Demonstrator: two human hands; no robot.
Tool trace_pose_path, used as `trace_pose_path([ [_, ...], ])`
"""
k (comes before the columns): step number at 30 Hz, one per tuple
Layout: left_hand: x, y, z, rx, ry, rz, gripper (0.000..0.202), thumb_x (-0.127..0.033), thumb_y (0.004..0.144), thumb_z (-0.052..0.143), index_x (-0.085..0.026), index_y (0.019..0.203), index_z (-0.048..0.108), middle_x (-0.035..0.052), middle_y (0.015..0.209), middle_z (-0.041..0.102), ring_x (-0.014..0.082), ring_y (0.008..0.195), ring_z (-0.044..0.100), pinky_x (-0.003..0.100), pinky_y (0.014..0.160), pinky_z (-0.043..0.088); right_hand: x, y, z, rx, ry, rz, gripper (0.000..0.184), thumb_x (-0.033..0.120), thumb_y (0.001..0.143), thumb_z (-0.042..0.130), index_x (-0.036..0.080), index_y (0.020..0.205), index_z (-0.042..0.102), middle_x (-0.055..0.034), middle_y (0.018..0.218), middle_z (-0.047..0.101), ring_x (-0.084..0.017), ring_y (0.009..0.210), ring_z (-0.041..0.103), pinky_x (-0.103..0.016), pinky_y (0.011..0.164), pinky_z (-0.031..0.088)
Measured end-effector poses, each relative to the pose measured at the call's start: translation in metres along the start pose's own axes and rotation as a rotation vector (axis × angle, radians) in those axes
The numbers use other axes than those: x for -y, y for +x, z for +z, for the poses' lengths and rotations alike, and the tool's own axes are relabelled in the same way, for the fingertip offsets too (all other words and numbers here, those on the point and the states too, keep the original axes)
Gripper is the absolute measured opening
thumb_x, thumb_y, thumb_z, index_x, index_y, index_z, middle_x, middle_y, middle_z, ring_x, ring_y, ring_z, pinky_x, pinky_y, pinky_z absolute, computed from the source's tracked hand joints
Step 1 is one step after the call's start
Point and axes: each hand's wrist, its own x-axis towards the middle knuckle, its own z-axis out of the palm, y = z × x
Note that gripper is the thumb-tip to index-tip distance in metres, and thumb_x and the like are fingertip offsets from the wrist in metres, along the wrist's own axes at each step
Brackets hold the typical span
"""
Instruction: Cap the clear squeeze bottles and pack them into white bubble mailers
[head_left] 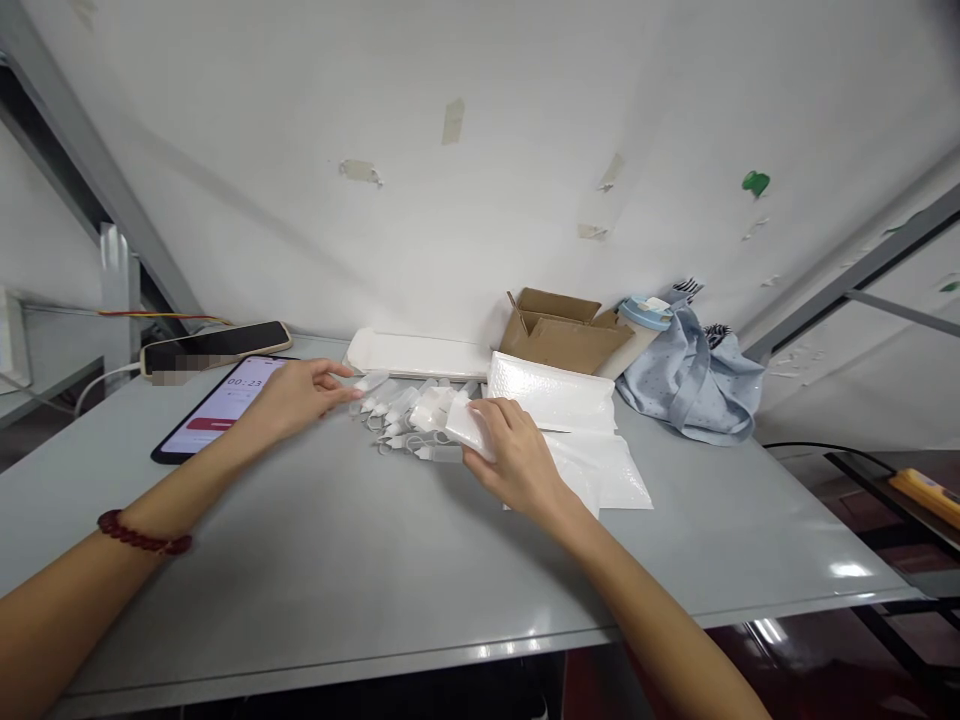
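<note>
My left hand reaches to the left end of a pile of small clear dropper bottles with white pointed tips. Its thumb and fingertips close on the end of one translucent bottle. My right hand grips a white padded envelope, thumb below and fingers over the top. The envelope's open end lies over the right side of the bottles and hides some of them. More white bubble mailers lie flat behind and under my right hand.
A phone with a running timer lies at the left, beside a second device in a beige case. Along the wall are a long white package, an open cardboard box, a lidded cup and a light-blue cloth bag.
</note>
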Motion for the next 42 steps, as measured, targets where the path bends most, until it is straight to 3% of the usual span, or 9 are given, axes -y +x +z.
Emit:
trace_pose_path([
  [3,-0.008,-0.007,-0.003,-0.223,0.130,0.145,0.026,-0.043,0.077,0.067,-0.018,0.085,0.067,0.0005,0.074,0.068,0.0195,0.072,0.060,0.030,0.069,0.043,0.000,0.000,-0.001,0.013,0.001,0.008,0.036,0.019,0.081,0.057,0.019,0.116,0.050,-0.0148,0.115,0.060,-0.030,0.101,0.055,-0.044,0.080,0.049],
  [6,-0.019,-0.016,-0.001,-0.316,0.020,0.228,0.022,-0.041,0.082,0.063,-0.019,0.084,0.068,-0.0006,0.075,0.066,0.0161,0.070,0.056,0.029,0.069,0.043,0.000,0.000,0.000,0.019,-0.002,0.008,0.036,0.019,0.081,0.057,0.020,0.117,0.050,-0.0137,0.113,0.060,-0.029,0.099,0.055,-0.044,0.080,0.049],
  [13,-0.040,-0.037,0.022,-0.174,-0.307,0.185,0.025,-0.043,0.071,0.073,-0.020,0.077,0.068,-0.0006,0.068,0.066,0.0136,0.059,0.053,0.027,0.058,0.044,0.001,-0.001,0.003,0.009,0.024,-0.039,0.043,0.019,0.079,0.058,0.019,0.121,0.048,-0.0149,0.118,0.060,-0.030,0.104,0.055,-0.045,0.083,0.048],
  [20,-0.040,-0.047,0.050,-0.084,-0.304,0.249,0.025,-0.044,0.073,0.069,-0.020,0.070,0.066,0.0000,0.066,0.067,0.0142,0.060,0.055,0.026,0.057,0.044,0.008,-0.005,0.007,-0.014,0.056,-0.112,0.045,0.017,0.077,0.056,0.016,0.121,0.048,-0.0152,0.115,0.061,-0.029,0.104,0.055,-0.044,0.083,0.049],
  [26,-0.042,-0.056,0.057,-0.117,-0.191,0.351,0.016,-0.035,0.075,0.064,-0.021,0.066,0.065,-0.0052,0.054,0.054,0.0105,0.051,0.040,0.024,0.052,0.035,0.015,-0.008,0.010,-0.020,0.099,-0.189,0.047,0.017,0.076,0.057,0.018,0.122,0.046,-0.0141,0.115,0.061,-0.028,0.105,0.055,-0.044,0.085,0.049],
  [29,-0.041,-0.059,0.058,-0.068,-0.161,0.408,0.015,-0.030,0.076,0.059,-0.021,0.067,0.067,-0.0069,0.048,0.048,0.0093,0.046,0.036,0.023,0.048,0.031,0.017,-0.009,0.011,-0.029,0.097,-0.211,0.047,0.017,0.077,0.057,0.019,0.123,0.045,-0.0131,0.114,0.062,-0.028,0.104,0.056,-0.044,0.085,0.050],
  [34,-0.042,-0.056,0.052,-0.056,-0.156,0.480,0.020,-0.035,0.080,0.060,-0.021,0.072,0.071,-0.0021,0.066,0.069,0.0101,0.051,0.046,0.023,0.052,0.036,0.013,-0.008,0.010,-0.066,0.096,-0.192,0.045,0.017,0.077,0.057,0.017,0.121,0.047,-0.0145,0.114,0.061,-0.028,0.104,0.056,-0.044,0.085,0.050],
  [39,-0.031,-0.035,0.027,-0.327,0.042,0.256,0.030,-0.047,0.082,0.056,-0.020,0.076,0.069,0.0014,0.069,0.068,0.0155,0.059,0.051,0.027,0.059,0.041,0.006,-0.005,0.008,-0.101,0.080,-0.126,0.042,0.019,0.079,0.056,0.017,0.120,0.048,-0.0160,0.115,0.060,-0.030,0.103,0.055,-0.046,0.083,0.050],
  [42,-0.008,-0.014,0.012,-0.249,0.333,0.187,0.030,-0.041,0.078,0.054,-0.018,0.088,0.071,0.0083,0.092,0.072,0.0246,0.080,0.062,0.033,0.074,0.044,0.002,-0.004,0.008,-0.122,0.071,-0.117,0.041,0.019,0.079,0.055,0.017,0.119,0.048,-0.0156,0.114,0.061,-0.030,0.101,0.056,-0.045,0.082,0.050],
])
